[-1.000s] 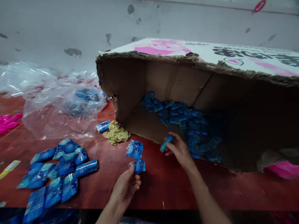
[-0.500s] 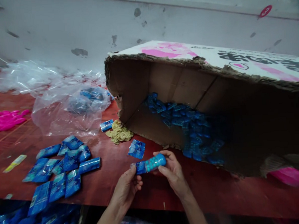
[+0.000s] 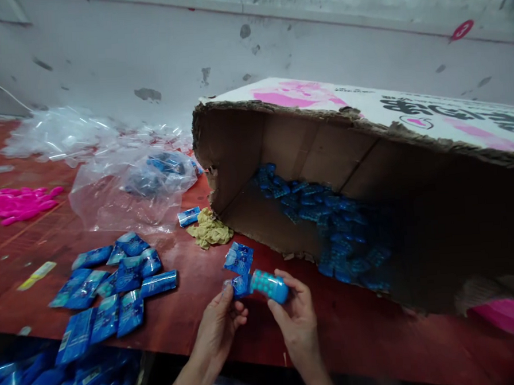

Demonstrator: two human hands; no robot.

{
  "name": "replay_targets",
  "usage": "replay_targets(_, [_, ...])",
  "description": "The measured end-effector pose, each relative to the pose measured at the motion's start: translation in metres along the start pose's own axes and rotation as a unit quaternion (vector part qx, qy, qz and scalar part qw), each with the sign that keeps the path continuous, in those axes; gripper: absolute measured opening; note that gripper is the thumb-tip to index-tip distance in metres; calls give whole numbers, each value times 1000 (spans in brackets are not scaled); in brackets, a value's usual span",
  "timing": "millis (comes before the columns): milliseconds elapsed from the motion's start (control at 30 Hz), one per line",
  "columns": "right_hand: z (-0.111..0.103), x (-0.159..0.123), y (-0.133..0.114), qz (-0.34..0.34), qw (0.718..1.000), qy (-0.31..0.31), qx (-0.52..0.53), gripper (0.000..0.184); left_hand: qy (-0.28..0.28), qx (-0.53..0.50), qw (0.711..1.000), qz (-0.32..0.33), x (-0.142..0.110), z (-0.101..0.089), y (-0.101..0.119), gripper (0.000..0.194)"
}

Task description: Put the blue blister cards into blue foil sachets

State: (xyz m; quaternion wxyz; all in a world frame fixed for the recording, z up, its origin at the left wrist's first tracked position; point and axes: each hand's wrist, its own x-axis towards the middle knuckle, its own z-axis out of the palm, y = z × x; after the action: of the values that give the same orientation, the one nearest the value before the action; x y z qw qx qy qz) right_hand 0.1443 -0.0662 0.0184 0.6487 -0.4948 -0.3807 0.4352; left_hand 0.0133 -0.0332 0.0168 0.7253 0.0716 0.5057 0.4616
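Observation:
My left hand pinches a small blue packet just above the red table's near edge. My right hand grips a blue studded cylinder whose left end meets the packet's mouth. Both hands are closed. Another blue packet lies flat on the table just beyond them. A large cardboard box on its side opens towards me, with a heap of the same blue cylinders inside.
Several filled blue packets lie in a pile at the left, and more sit below the table edge. Clear plastic bags, a crumpled yellowish glove and pink items lie further back. A grey wall stands behind.
My right hand took a blue cylinder from the box and brought it to the packet in my left hand. The cylinder's end has now moved up to the packet's mouth.

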Motion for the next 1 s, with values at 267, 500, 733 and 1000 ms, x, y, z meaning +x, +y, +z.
replay_targets(267, [-4, -10, 14, 0, 999, -42, -9, 35, -19, -2, 1000, 4, 1, -1, 3, 25])
replay_targets(500, [-4, -6, 7, 26, 997, -56, 47, 36, -62, 19, 998, 23, 6, -4, 9, 30])
replay_targets(733, [-11, -8, 19, -31, 995, -77, -52, 36, -56, 43, 997, 22, 8, -4, 15, 30])
replay_targets(1000, [-13, -6, 18, -50, 992, -89, -67, 32, -55, 71, 995, 33, 5, -2, 15, 30])
